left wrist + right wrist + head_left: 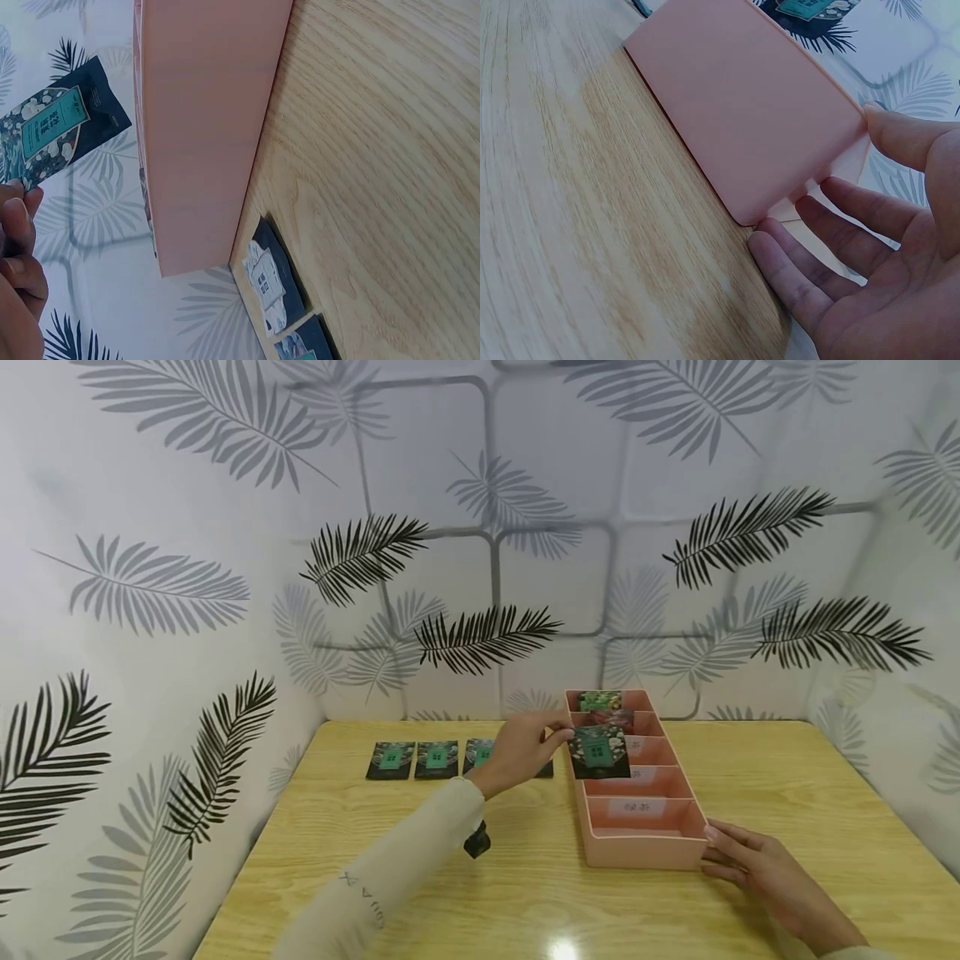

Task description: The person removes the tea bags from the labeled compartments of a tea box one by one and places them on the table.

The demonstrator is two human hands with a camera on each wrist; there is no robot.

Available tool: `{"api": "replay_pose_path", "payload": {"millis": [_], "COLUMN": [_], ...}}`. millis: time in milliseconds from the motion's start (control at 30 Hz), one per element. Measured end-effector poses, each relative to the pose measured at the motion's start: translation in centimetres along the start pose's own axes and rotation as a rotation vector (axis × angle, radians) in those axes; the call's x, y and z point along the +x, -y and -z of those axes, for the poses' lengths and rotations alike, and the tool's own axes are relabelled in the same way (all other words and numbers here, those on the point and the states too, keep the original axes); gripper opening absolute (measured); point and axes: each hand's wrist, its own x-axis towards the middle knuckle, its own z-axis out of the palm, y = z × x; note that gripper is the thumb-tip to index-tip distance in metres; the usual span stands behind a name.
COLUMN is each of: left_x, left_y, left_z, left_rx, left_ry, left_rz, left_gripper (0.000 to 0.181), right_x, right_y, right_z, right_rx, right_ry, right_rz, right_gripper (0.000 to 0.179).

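Note:
My left hand (521, 747) pinches a dark sachet with a green label (598, 753) by its edge, above the middle compartments of a pink divided box (645, 852). In the left wrist view, the sachet (56, 124) hangs tilted beside the box's long wall (214, 127). Meanwhile my right hand (772, 872) holds the box's near right corner. The right wrist view shows that thumb on the rim and the fingertips against the side wall (735, 112), low near the table. Part of the box's interior is hidden behind the sachet.
Left of the box, several dark sachets (390, 760) lie in a row on the wooden table (540, 893), some partly covered by my left hand. A green-patterned packet (599, 700) and a dark red packet (617, 719) stand in the far compartments. A leaf-patterned wall (450, 568) rises behind.

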Motion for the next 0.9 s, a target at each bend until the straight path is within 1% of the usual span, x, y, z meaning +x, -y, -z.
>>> {"api": "replay_pose_path", "payload": {"millis": [133, 267, 400, 500, 600, 733, 900], "left_x": [-0.6, -1.0, -1.4, -1.9, -2.6, -3.4, -4.2], "left_y": [0.1, 0.3, 0.5, 0.8, 1.0, 1.1, 1.3], "left_z": [0.8, 1.4, 1.8, 2.0, 2.2, 2.7, 3.4], "left_rx": [-0.013, -0.016, -0.014, -0.023, -0.03, -0.016, -0.012], "left_ry": [-0.007, -0.01, -0.016, -0.009, -0.007, 0.004, 0.02], "left_rz": [0.019, 0.004, -0.007, -0.001, 0.005, 0.032, 0.083], "left_gripper": [0.017, 0.015, 0.013, 0.011, 0.011, 0.015, 0.016], "right_x": [0.0, 0.0, -0.1, -0.1, 0.0, 0.0, 0.0], "right_y": [0.0, 0.4, 0.6, 0.5, 0.4, 0.3, 0.4], "right_z": [0.0, 0.0, 0.1, 0.1, 0.1, 0.1, 0.1], "right_rx": [-0.005, -0.006, -0.003, 0.009, 0.011, 0.009, 0.008], "right_ry": [0.005, 0.01, 0.001, -0.006, 0.004, 0.013, 0.025], "right_rz": [0.006, 0.022, 0.023, 0.001, -0.01, -0.024, -0.029], "right_gripper": [0.073, 0.072, 0.074, 0.075, 0.075, 0.076, 0.077]}}
